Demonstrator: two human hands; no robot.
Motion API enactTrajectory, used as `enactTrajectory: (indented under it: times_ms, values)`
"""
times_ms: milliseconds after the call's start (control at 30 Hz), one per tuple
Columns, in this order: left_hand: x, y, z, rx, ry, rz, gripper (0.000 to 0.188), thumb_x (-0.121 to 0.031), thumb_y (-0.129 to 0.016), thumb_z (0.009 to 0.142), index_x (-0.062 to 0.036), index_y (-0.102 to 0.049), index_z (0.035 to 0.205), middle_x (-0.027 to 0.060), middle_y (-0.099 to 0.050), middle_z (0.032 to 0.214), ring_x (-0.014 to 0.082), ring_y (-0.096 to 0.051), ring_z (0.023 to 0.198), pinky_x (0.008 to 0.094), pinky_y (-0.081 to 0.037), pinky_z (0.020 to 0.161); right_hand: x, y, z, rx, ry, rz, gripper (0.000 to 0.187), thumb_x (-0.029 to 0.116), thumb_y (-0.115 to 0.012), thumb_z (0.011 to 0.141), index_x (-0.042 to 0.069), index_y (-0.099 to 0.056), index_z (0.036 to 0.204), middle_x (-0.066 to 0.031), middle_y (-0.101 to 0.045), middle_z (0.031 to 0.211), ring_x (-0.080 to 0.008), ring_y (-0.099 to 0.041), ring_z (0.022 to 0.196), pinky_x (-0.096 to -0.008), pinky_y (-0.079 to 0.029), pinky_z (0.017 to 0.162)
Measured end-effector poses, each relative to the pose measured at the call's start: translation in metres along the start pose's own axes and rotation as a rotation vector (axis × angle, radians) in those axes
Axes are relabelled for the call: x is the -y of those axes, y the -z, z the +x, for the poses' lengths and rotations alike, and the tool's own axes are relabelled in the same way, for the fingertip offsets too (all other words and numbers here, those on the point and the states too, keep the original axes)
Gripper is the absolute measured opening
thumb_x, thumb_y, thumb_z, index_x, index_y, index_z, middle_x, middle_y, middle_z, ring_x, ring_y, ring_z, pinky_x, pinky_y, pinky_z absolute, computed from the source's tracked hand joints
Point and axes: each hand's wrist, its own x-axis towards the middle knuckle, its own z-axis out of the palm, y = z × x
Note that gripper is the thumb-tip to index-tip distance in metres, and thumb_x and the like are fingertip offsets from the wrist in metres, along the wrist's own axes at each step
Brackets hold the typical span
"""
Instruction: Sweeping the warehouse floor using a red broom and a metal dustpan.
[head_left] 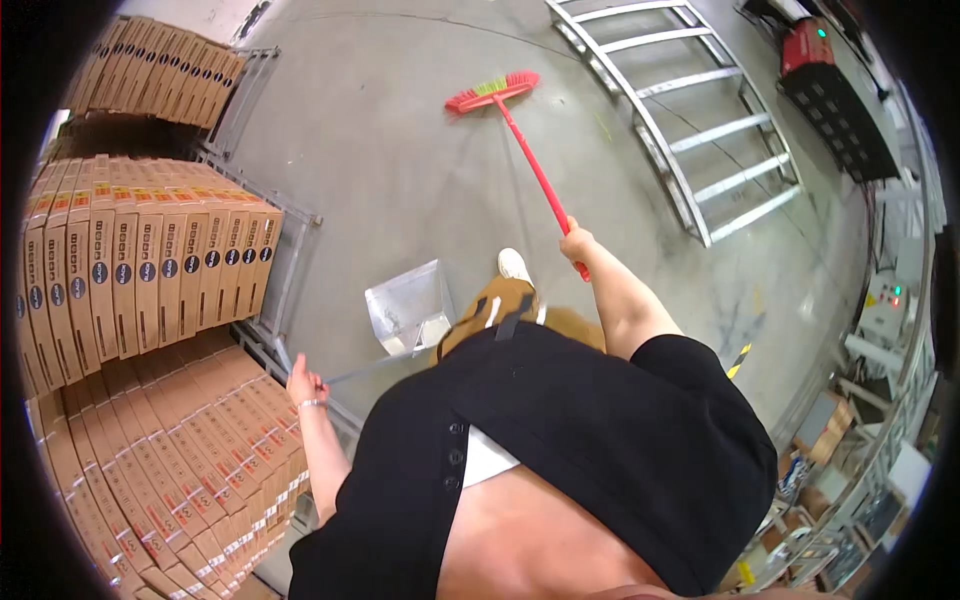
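My right hand [576,243] is wrapped round the upper end of the red handle of a broom [535,165]. The broom's head, with red and yellow-green bristles, rests on the grey floor ahead of me. At my left side, my left hand [306,384] is closed on the end of a thin handle that runs to a metal dustpan [408,290]. The dustpan is a silvery, box-like scoop just left of my white shoe [514,265]. Some light-coloured matter shows inside it, too unclear to name.
Tall stacks of brown cartons [150,250] on metal-framed carts line the left. A metal ladder-like frame [690,110] lies at the far right. Beyond it stands a red and black machine [825,90]. Cluttered shelving [850,460] runs along the right edge.
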Motion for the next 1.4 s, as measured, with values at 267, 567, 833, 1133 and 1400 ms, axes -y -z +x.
enactTrajectory:
  times_ms: [267,567,833,1133,1400]
  values:
    - [-0.149,-0.131,0.089,-0.075,0.041,-0.057,0.039,-0.037,-0.062,0.072,-0.0143,-0.035,0.055,-0.002,-0.022,0.041,0.0124,-0.031,0.038,0.0266,-0.024,0.034,0.157,0.087,0.178,-0.071,0.028,-0.077,0.063,0.022,-0.048,0.078,0.021,-0.016,0.132,-0.017,-0.056,0.103,-0.0294,-0.055,0.094,-0.0352,-0.044,0.08]
    - [-0.265,-0.284,0.16,-0.179,0.049,-0.214,0.048,-0.039,-0.06,0.075,-0.0164,-0.027,0.048,-0.0032,-0.021,0.041,0.0114,-0.032,0.04,0.0283,-0.028,0.034,0.397,0.289,0.375,-0.184,0.247,-0.12,0.04,0.018,-0.052,0.078,0.01,-0.041,0.116,-0.0125,-0.057,0.071,-0.0237,-0.057,0.055,-0.0361,-0.046,0.049]
    - [-0.318,-0.358,0.212,-0.416,0.117,-0.457,0.032,-0.03,-0.061,0.074,-0.014,-0.039,0.058,-0.0037,-0.026,0.043,0.0115,-0.034,0.04,0.028,-0.027,0.035,0.541,0.417,0.261,0.063,0.34,-0.054,0.054,0.014,-0.05,0.078,0.011,-0.03,0.128,-0.004,-0.044,0.058,-0.0127,-0.043,0.043,-0.0278,-0.036,0.038]
    - [-0.344,-0.457,0.303,-0.403,0.193,-0.427,0.029,-0.027,-0.067,0.068,-0.0082,-0.047,0.058,-0.0006,-0.039,0.044,0.0098,-0.036,0.036,0.0258,-0.027,0.032,0.779,0.353,0.284,0.52,0.322,-0.269,0.048,0.019,-0.046,0.084,0.017,-0.031,0.129,0.0006,-0.037,0.051,-0.0091,-0.034,0.035,-0.0234,-0.03,0.033]
    - [-0.336,-0.476,0.28,-0.521,0.297,-0.301,0.026,-0.024,-0.066,0.068,-0.0025,-0.053,0.059,-0.0011,-0.042,0.047,0.0074,-0.04,0.04,0.0228,-0.032,0.037,1.009,0.135,0.385,0.792,0.686,-0.731,0.041,0.027,-0.041,0.086,0.016,-0.035,0.125,-0.004,-0.043,0.054,-0.0119,-0.039,0.034,-0.0266,-0.035,0.034]
